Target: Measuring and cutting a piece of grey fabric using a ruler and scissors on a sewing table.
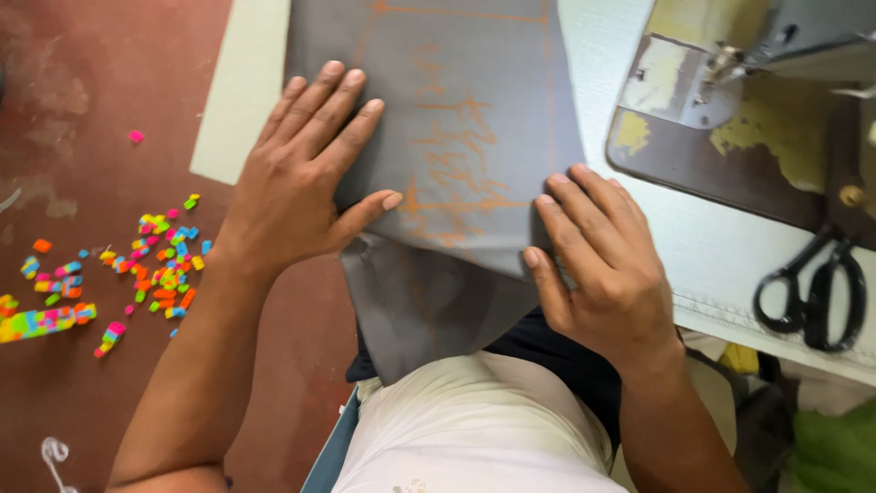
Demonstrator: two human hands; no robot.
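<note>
I see a grey cloth (474,100) spread across the middle and upper centre of the frame, lying on a pale table (693,246) and hanging off its near edge toward the lap at the bottom centre. The cloth carries orange chalk markings (456,155), straight lines along its upper and right sides and scrawled strokes in the middle (I leave their content alone).

My left hand (306,178) lies flat on the cloth's left part, fingers spread and stretched toward the top of the frame, thumb pointing right along a fold; it grips nothing, only presses down with an open palm. My right hand (602,260) rests flat on the cloth's lower right corner at centre right, fingers pointing up-left, also open and pressing, holding nothing. The two hands are near each other with the marked patch of cloth between them.

In the upper right corner stands a sewing machine (730,110), its base dark with yellowish worn patches, just beside the cloth's right edge. Black-handled scissors (812,292) lie on the table at the right edge of the frame, well apart from the right hand.

At the left, on the reddish floor (91,91), a scatter of small bright scraps (155,269) in pink, orange, green, blue and yellow lies loose; no packages or signs show anywhere that I can make out.
</note>
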